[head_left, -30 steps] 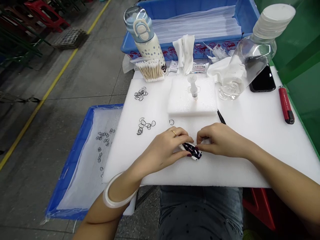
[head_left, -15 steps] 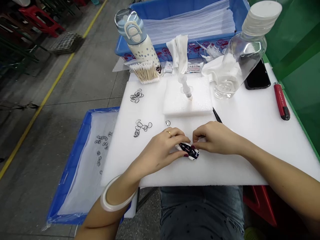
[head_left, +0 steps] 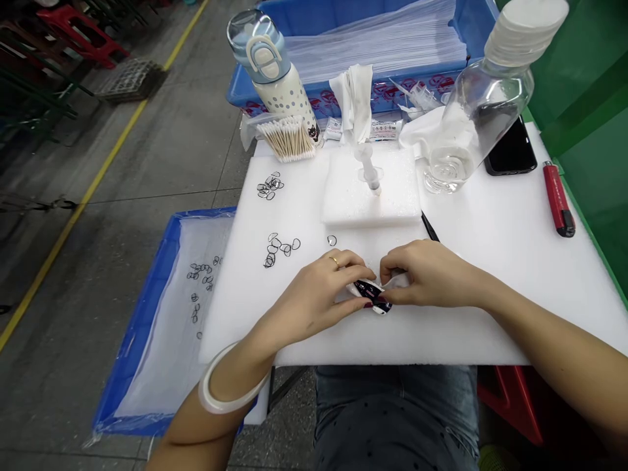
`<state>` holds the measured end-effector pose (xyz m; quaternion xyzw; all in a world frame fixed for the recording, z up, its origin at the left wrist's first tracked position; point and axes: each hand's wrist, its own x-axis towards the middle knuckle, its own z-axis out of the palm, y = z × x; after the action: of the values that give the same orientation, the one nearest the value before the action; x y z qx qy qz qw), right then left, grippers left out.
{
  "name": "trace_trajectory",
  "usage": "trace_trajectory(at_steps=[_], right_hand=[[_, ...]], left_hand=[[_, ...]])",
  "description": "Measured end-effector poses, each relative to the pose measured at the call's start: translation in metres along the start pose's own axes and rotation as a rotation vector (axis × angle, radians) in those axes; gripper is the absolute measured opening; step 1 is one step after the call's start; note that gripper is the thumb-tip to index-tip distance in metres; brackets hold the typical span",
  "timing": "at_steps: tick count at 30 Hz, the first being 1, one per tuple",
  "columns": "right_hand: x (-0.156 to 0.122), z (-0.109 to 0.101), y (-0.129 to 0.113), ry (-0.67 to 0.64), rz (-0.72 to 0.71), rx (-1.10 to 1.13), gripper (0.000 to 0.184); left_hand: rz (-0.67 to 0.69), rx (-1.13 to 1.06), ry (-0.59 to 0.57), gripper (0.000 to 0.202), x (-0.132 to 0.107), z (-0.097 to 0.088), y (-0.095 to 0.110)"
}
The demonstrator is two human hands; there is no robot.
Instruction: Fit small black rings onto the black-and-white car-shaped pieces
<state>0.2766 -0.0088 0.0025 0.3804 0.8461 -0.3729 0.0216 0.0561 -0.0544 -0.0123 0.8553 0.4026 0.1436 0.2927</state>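
Note:
A small glossy black-and-white piece (head_left: pixel 367 289) lies low over the white foam sheet (head_left: pixel 471 333). Its kind is unclear. My left hand (head_left: pixel 333 282) grips it between thumb and fingers from the left. From the right, my right hand (head_left: pixel 422 273) pinches a white cloth (head_left: pixel 398 281), thumb against the piece; part of the cloth is hidden under the fingers. Beyond my hands lies a single thin black ring (head_left: pixel 332 240), with two groups of similar rings (head_left: pixel 270 186) to the left. A slim black tool (head_left: pixel 430 226) shows behind my right hand.
A syringe (head_left: pixel 369 171) stands in a foam block (head_left: pixel 343 206). Cotton swabs (head_left: pixel 289 139), a dotted bottle (head_left: pixel 284 91), a clear bottle (head_left: pixel 471 124), a phone (head_left: pixel 513 150) and a red cutter (head_left: pixel 558 196) surround the work area. A blue tray (head_left: pixel 130 340) with rings sits lower left.
My right thumb has moved over the black-and-white piece, and more of the white cloth shows between the fingers. The left hand keeps its grip. The view has shifted slightly.

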Motion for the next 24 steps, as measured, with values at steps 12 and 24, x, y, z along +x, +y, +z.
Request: trace_trajectory(at_steps=[12,24], right_hand=[[-0.001,0.007,-0.010,0.019,0.088,-0.075,0.019],[-0.003,0.003,-0.006,0.027,0.093,0.014,0.027]], left_hand=[[-0.015,-0.026,0.002,0.023,-0.001,0.001,-0.001],[-0.002,-0.016,-0.096,0.030,-0.003,-0.004,-0.004]])
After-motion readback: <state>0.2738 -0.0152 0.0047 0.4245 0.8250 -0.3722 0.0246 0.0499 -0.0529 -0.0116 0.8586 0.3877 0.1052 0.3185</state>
